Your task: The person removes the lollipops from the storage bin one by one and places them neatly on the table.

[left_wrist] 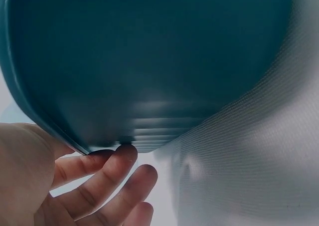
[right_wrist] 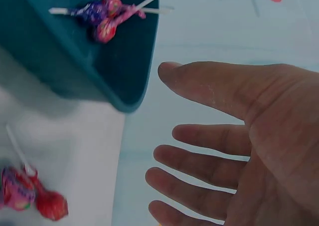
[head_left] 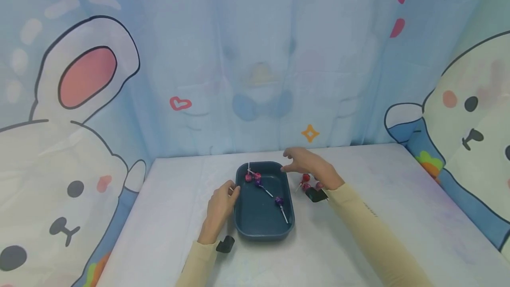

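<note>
Four lollipops (head_left: 279, 201) lie in a tray (head_left: 256, 216), left hand (head_left: 220, 203) pinching it, right hand (head_left: 310, 163) spread.

lt blue curtain (head_left: 259, 25) w/ cartoon bunny (head_left: 36, 176) on L, white critter (head_left: 490, 110) on R, red heart (head_left: 180, 103) + orange star (head_left: 310, 133) btwn, white tbl (head_left: 171, 207) in front

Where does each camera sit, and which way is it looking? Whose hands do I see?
Head: on the person's head, looking forward and down at the blue tub and lollipops; the left hand, right hand and both sleeves show.
Left wrist: worn there, looking close up at the tub; only part of the left hand shows.
Right wrist: worn there, looking past the spread right hand at the tub's corner and lollipops.
Shared: head and right wrist both see the red heart.
</note>
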Motion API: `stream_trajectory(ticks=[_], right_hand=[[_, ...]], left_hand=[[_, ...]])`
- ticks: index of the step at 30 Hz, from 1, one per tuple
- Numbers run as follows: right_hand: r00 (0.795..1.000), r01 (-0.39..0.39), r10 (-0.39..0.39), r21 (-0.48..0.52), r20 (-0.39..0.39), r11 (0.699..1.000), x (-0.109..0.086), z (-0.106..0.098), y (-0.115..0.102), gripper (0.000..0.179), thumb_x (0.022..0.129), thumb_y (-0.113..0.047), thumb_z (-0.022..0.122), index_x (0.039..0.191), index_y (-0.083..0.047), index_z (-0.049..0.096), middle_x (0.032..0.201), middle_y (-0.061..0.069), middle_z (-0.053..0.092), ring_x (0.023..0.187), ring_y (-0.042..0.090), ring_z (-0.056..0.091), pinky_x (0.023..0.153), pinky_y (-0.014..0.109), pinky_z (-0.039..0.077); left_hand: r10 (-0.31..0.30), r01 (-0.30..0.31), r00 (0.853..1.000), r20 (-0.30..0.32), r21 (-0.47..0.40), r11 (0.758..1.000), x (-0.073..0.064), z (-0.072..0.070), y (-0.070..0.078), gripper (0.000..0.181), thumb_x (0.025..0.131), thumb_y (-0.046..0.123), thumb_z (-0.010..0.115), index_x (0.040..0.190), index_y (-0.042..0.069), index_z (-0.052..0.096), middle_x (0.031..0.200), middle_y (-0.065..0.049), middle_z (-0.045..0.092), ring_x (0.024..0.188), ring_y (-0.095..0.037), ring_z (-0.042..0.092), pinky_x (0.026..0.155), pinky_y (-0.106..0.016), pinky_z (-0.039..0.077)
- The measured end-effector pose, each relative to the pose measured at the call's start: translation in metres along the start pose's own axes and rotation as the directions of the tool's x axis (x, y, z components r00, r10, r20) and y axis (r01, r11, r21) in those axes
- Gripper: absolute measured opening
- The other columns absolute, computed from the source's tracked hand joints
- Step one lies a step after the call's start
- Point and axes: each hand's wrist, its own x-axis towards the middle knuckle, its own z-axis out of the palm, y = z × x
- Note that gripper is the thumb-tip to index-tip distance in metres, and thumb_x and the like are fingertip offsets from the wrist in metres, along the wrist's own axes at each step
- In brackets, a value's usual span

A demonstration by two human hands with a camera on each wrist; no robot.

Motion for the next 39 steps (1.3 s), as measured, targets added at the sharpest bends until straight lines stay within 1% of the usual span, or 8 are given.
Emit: stream_trajectory(ticks=[4, 10, 17, 21, 26, 34, 36, 39], right_hand=[[1.000, 0.019, -0.019, -0.005, -0.008, 1.000, 0.000, 0.006, -0.010, 0.057, 0.082, -0.038, 0.066, 0.125, -0.005, 0.050, 0.123, 0.014, 0.055, 0.111, 0.029, 0.053, 0.090, 0.045, 0.044], [0.994, 0.106, -0.106, -0.013, -0.003, 0.994, 0.006, 0.016, -0.022, 0.051, 0.084, -0.033, 0.064, 0.124, -0.003, 0.052, 0.122, 0.016, 0.057, 0.110, 0.029, 0.055, 0.090, 0.044, 0.044], [0.990, 0.142, -0.141, -0.038, 0.014, 0.989, 0.013, 0.026, -0.035, 0.040, 0.084, -0.032, 0.064, 0.114, -0.006, 0.059, 0.109, 0.009, 0.063, 0.095, 0.021, 0.060, 0.085, 0.041, 0.046], [0.992, 0.124, -0.122, -0.075, 0.032, 0.989, 0.019, 0.032, -0.042, 0.038, 0.084, -0.032, 0.065, 0.110, -0.005, 0.062, 0.103, 0.007, 0.064, 0.088, 0.018, 0.060, 0.082, 0.039, 0.047], [0.997, 0.052, -0.044, -0.116, 0.067, 0.992, 0.029, 0.042, -0.048, 0.038, 0.082, -0.033, 0.067, 0.108, -0.005, 0.063, 0.097, 0.006, 0.065, 0.080, 0.016, 0.059, 0.076, 0.036, 0.049], [0.994, -0.046, 0.058, -0.123, 0.091, 0.991, 0.042, 0.054, -0.056, 0.026, 0.080, -0.034, 0.069, 0.081, -0.009, 0.063, 0.069, 0.001, 0.056, 0.061, 0.015, 0.052, 0.056, 0.029, 0.042], [0.994, -0.061, 0.073, -0.141, 0.086, 0.988, 0.045, 0.060, -0.057, 0.026, 0.080, -0.035, 0.069, 0.078, -0.010, 0.063, 0.068, 0.000, 0.055, 0.061, 0.015, 0.051, 0.056, 0.029, 0.041], [0.993, -0.085, 0.097, -0.184, 0.060, 0.979, 0.049, 0.068, -0.061, 0.029, 0.080, -0.038, 0.068, 0.084, -0.009, 0.065, 0.073, 0.001, 0.059, 0.065, 0.016, 0.054, 0.061, 0.031, 0.045]], left_hand=[[0.001, -0.001, 1.000, -0.004, 0.012, 1.000, -0.001, 0.001, -0.001, 0.023, 0.093, 0.037, 0.050, 0.090, 0.016, 0.057, 0.074, 0.001, 0.062, 0.055, -0.010, 0.052, 0.049, -0.027, 0.039], [0.000, 0.000, 1.000, -0.005, 0.023, 1.000, 0.001, 0.004, -0.002, 0.021, 0.092, 0.037, 0.051, 0.088, 0.017, 0.057, 0.073, 0.002, 0.062, 0.055, -0.010, 0.052, 0.049, -0.027, 0.038], [0.007, -0.007, 1.000, -0.004, 0.035, 0.999, 0.001, 0.005, 0.000, 0.021, 0.092, 0.037, 0.051, 0.088, 0.017, 0.056, 0.071, 0.003, 0.060, 0.055, -0.010, 0.050, 0.049, -0.027, 0.037], [0.013, -0.013, 1.000, -0.007, 0.043, 0.999, 0.001, 0.004, 0.001, 0.021, 0.092, 0.036, 0.050, 0.087, 0.017, 0.056, 0.071, 0.003, 0.060, 0.055, -0.010, 0.050, 0.048, -0.026, 0.037], [0.007, -0.007, 1.000, 0.001, 0.046, 0.999, 0.001, 0.002, 0.001, 0.021, 0.092, 0.036, 0.050, 0.087, 0.017, 0.056, 0.073, 0.002, 0.062, 0.056, -0.010, 0.051, 0.050, -0.027, 0.038], [0.009, -0.009, 1.000, 0.004, 0.045, 0.999, 0.003, 0.000, 0.000, 0.021, 0.092, 0.036, 0.051, 0.087, 0.017, 0.056, 0.074, 0.001, 0.062, 0.057, -0.011, 0.052, 0.050, -0.028, 0.038], [0.008, -0.008, 1.000, 0.005, 0.047, 0.999, 0.003, 0.001, -0.001, 0.021, 0.092, 0.036, 0.051, 0.088, 0.017, 0.056, 0.075, 0.001, 0.063, 0.057, -0.011, 0.052, 0.050, -0.028, 0.039], [-0.004, 0.004, 1.000, 0.012, 0.053, 0.999, 0.004, 0.000, -0.002, 0.020, 0.092, 0.036, 0.051, 0.088, 0.018, 0.056, 0.077, 0.001, 0.064, 0.059, -0.011, 0.053, 0.051, -0.027, 0.039]])
